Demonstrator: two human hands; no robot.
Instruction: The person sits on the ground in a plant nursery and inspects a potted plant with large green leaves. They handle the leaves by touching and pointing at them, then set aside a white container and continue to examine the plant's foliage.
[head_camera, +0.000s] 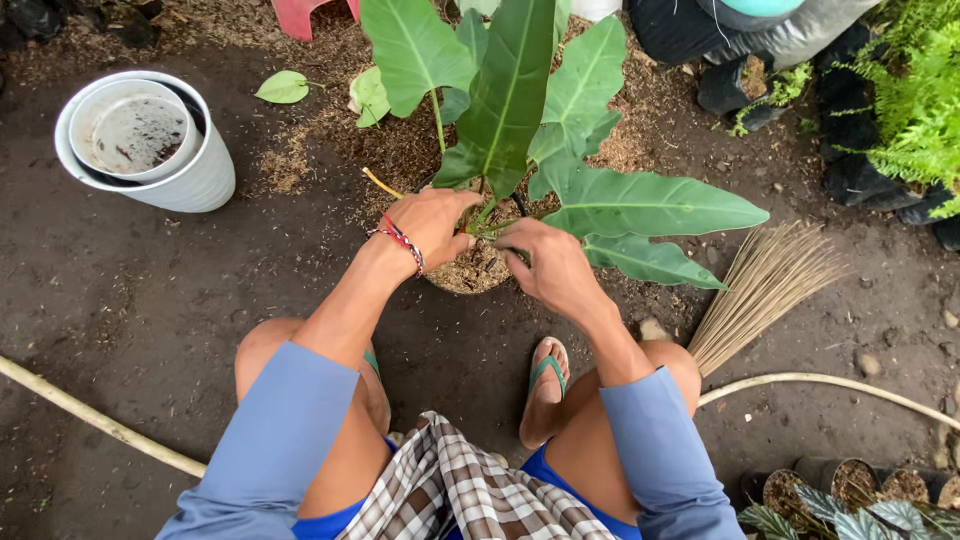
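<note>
A plant with large green leaves (505, 95) stands in a pot (462, 282) filled with brown husk-like planting mix, on the dirt ground in front of me. My left hand (432, 225), with a red woven band on the wrist, rests on the mix at the left of the stems. My right hand (550, 265) presses on the mix at the right, fingers curled toward the stem base. Both hands touch the mix beside the stems; the pot's far rim is hidden by leaves and hands.
Stacked white pots (150, 140) stand at the left. A stick broom (765, 285) lies at the right, a pale hose (100, 420) crosses the ground. Ferns (915, 95) and small black pots (850, 480) sit at the right. A loose leaf (283, 88) lies behind.
</note>
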